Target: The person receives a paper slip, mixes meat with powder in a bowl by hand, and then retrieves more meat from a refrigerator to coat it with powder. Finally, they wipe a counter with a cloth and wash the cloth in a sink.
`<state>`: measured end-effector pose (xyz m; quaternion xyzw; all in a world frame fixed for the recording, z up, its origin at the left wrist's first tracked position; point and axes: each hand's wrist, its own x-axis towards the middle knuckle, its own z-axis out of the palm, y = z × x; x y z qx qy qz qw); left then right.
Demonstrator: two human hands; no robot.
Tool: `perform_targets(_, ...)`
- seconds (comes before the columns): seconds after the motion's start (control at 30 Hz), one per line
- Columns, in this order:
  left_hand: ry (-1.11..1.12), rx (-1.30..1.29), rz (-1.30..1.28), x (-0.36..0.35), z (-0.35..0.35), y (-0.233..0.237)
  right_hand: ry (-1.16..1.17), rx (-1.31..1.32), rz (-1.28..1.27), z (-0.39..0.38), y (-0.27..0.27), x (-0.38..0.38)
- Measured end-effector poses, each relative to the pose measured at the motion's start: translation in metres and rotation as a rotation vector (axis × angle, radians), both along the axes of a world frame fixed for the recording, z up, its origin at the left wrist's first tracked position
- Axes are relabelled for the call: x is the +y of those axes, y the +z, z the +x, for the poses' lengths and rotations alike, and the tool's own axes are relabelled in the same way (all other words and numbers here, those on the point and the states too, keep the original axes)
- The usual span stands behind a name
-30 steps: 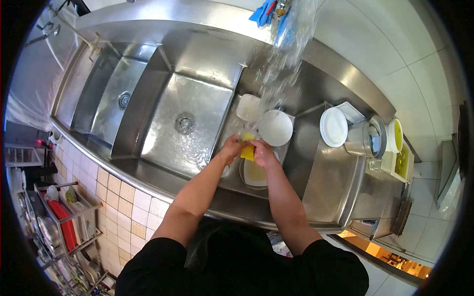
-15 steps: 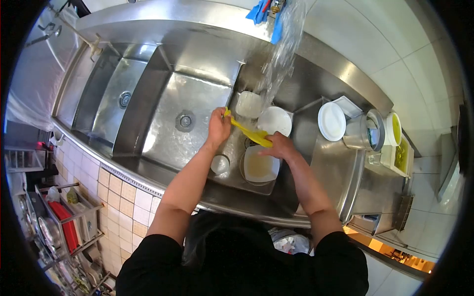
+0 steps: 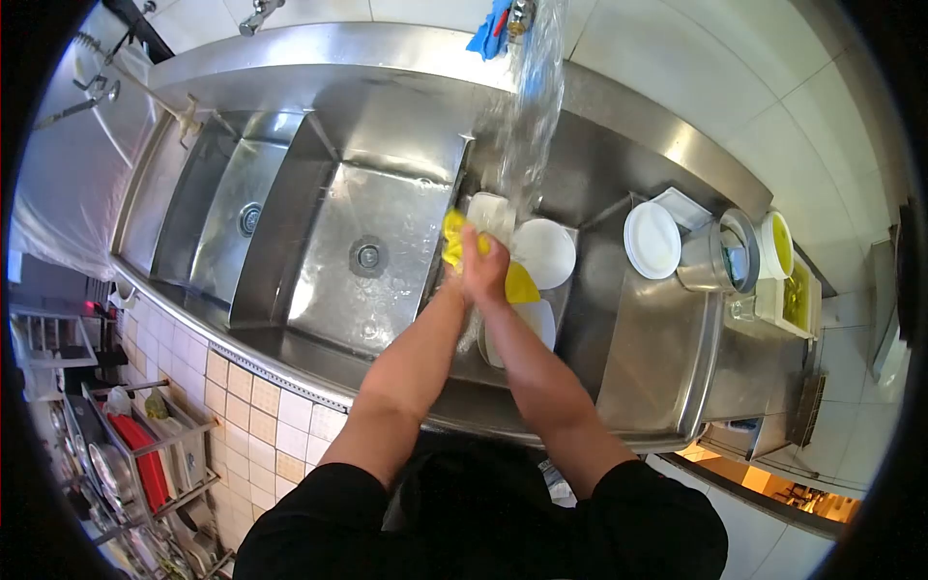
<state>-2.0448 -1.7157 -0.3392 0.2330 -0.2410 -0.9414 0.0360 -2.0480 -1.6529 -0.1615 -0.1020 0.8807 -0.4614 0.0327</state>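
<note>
Both hands are close together over the right part of the sink, gripping a bunched yellow cloth [image 3: 522,284]. My right hand [image 3: 486,265] is wrapped around it, with part of the cloth sticking out above and a loose end hanging to the right. Partly hidden behind it, my left hand [image 3: 452,282] also closes on the cloth. Just beyond the hands lie a round white plate [image 3: 544,253] and a squarish white dish [image 3: 493,210]. Below the loose end, a square white dish [image 3: 538,327] is partly covered by my right forearm.
Water [image 3: 534,116] pours from a tap [image 3: 520,17] at the back. A wide steel basin [image 3: 358,208] lies to the left. On the right ledge stand stacked white plates [image 3: 652,240], a metal pot [image 3: 704,261] and a container with yellow-green contents [image 3: 796,298].
My hands have come together from either side, and the cloth stretched between them is now bunched up. The view has shifted slightly.
</note>
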Motion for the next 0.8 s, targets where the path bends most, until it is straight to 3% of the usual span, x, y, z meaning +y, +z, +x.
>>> perform_targets(0.03, -0.006, -0.1, 0.075, 0.002, 0.002, -0.009, -0.002, -0.004, 0.0, -0.011, -0.027, 0.001)
perform_targets(0.07, 0.024, -0.565, -0.239, 0.013, 0.014, 0.111, -0.067, -0.041, -0.116, -0.027, -0.067, 0.006)
perform_targets(0.13, -0.091, -0.492, -0.332, 0.017, 0.029, 0.106, -0.143, -0.07, -0.243, -0.043, -0.086, 0.026)
perform_targets(0.17, -0.194, -0.411, -0.414, 0.019, 0.037, 0.101, 0.07, -0.184, -0.032, -0.047, -0.083, 0.045)
perform_targets(0.2, -0.264, -0.42, -0.681, 0.015, 0.042, 0.099, 0.276, -0.28, 0.182, -0.061, -0.076, 0.06)
perform_targets(0.27, -0.4, -0.492, -1.177, 0.012, 0.051, 0.115, 0.401, -0.535, 0.262, -0.094, -0.046, 0.082)
perform_targets(0.3, -0.464, -0.57, -1.408, 0.011, 0.056, 0.132, 0.464, -0.328, 0.139, -0.117, -0.041, 0.095)
perform_targets(0.33, -0.671, -0.365, -1.679, 0.004, 0.052, 0.037, 0.526, -0.128, 0.017, -0.137, -0.036, 0.109)
perform_targets(0.37, -0.8, -0.117, -1.949, -0.004, 0.048, -0.051, 0.497, 0.054, 0.055, -0.16, 0.023, 0.107)
perform_targets(0.4, -0.873, -0.213, -1.893, -0.001, 0.051, -0.004, 0.319, 0.324, 0.001, -0.161, 0.1, 0.095)
perform_targets(0.43, -0.946, -0.311, -1.837, 0.002, 0.055, 0.052, 0.196, 0.372, -0.167, -0.162, 0.173, 0.081)
perform_targets(0.47, -1.017, -0.409, -1.783, 0.005, 0.059, 0.116, 0.1, 0.322, -0.175, -0.166, 0.242, 0.069)
perform_targets(0.5, -1.011, -0.417, -1.783, 0.006, 0.057, 0.118, 0.16, 0.387, -0.267, -0.173, 0.294, 0.057)
perform_targets(0.53, -1.123, -0.301, -1.88, 0.005, 0.054, 0.113, 0.191, 0.275, -0.426, -0.172, 0.347, 0.036)
perform_targets(0.57, -1.24, -0.175, -1.97, 0.002, 0.053, 0.104, 0.236, 0.301, -0.333, -0.171, 0.389, 0.017)
perform_targets(0.63, -1.225, -0.156, -2.033, -0.004, 0.041, 0.065, 0.303, 0.501, 0.039, -0.192, 0.423, -0.021)
perform_targets(0.77, -1.172, -0.213, -2.06, -0.008, 0.021, 0.063, 0.324, 0.652, 0.326, -0.197, 0.44, -0.03)
perform_targets(0.8, -0.94, -0.16, -2.112, -0.003, 0.009, 0.033, 0.363, 0.592, 0.349, -0.197, 0.446, -0.019)
